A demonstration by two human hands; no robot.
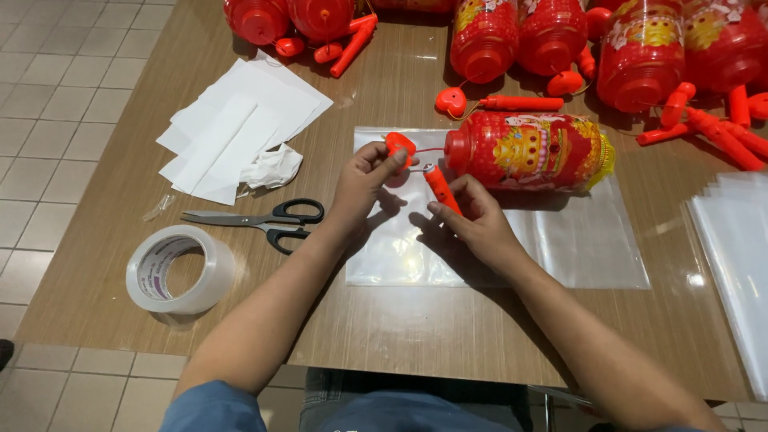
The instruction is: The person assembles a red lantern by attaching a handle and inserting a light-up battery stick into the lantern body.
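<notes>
Toward the left edge of the frame, on the wooden table [96,304], one roll of clear tape [180,269] stands flat, and just right of it lies one pair of black-handled scissors [264,218] with its blades pointing left. Above these, in the upper left, a loose heap of white paper sheets [240,128] spreads out with one crumpled scrap [274,166] at its lower edge. At centre frame the left hand [362,182] pinches a small orange heart-shaped piece [399,146] between thumb and forefinger, the other fingers curled in. A thin red cord runs from that piece rightward to the mouth of one red lantern [528,152] printed in yellow, which lies on its side, just right of both hands and not touched by them. Below the cord, the right hand [474,224] grips one orange stick handle [442,190] between thumb and fingertips, the stick tilted up to the left. Hands and lantern sit over one clear plastic bag [560,248] laid flat on the table. Along the top of the frame at least six more red lanterns [552,36] crowd together, with several orange sticks and hearts scattered among them; their exact number cannot be told. At the right edge lies a stack of clear bags [732,256].
</notes>
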